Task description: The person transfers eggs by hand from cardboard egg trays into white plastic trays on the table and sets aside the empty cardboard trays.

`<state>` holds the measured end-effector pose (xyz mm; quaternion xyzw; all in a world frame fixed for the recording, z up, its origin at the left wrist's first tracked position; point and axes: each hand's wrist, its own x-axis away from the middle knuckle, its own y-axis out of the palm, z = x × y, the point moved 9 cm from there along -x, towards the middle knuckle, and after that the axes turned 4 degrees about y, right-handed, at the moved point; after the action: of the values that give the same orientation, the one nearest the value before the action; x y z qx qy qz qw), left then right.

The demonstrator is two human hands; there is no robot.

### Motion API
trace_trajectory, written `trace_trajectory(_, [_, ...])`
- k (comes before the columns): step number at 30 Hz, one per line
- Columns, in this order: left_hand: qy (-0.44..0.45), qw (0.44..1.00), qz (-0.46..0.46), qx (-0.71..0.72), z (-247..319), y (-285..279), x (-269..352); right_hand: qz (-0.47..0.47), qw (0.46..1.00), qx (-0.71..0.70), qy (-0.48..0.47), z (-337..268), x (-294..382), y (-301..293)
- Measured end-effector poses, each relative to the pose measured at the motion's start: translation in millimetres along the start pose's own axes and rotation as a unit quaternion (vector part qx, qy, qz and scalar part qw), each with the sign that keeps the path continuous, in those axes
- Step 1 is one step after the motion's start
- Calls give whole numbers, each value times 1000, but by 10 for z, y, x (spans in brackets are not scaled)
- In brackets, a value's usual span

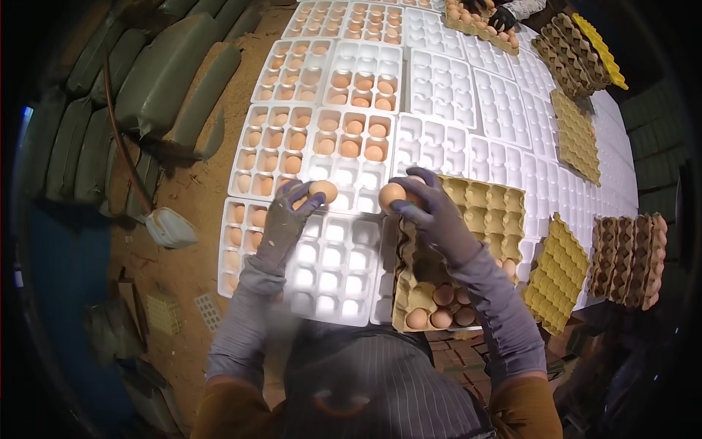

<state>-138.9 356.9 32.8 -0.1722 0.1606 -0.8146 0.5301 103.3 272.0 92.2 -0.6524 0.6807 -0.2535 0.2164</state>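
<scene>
My gloved left hand [286,225] grips a light brown egg [323,191] between thumb and fingers, above a white foam egg tray [323,167]. That tray holds brown eggs in its far cells, and its near cells are bare. My gloved right hand [439,219] pinches another brown egg [392,196] above the left edge of a tan pulp egg tray [482,206]. More shell shows behind its fingers; how many eggs it holds is unclear. Several eggs [442,318] sit at the pulp tray's near end, partly covered by my forearm.
More foam trays [441,85] cover the table, those on the left bearing eggs. Stacked pulp trays [625,260] and a yellow tray [558,274] stand right. Another person's gloved hand [502,19] is over an egg-filled tray [466,19]. Filled sacks [164,71] and a shovel [170,228] lie left.
</scene>
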Motion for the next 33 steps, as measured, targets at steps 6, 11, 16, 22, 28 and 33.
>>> trace_trajectory(6, [196,901,81,-379,-13,-50,-551,-52,921,384,36,4,-900,741])
trace_trajectory(11, [158,954,21,-253,7,-16,-410,-57,961,268,-21,-104,-1038,1175])
trace_trajectory(16, [91,983,-37,-158,-143,58,-320,-13,977,215,0,67,-974,1178])
trace_trajectory(22, [244,967,55,-48,125,700,-460,21,995,91,-29,280,-613,1004])
trace_trajectory(28, [230,959,52,-157,-11,776,-432,73,997,11,-2,-115,88,-75])
trace_trajectory(33, [215,969,-122,-18,834,1198,387,15,987,135,84,657,1181,-804])
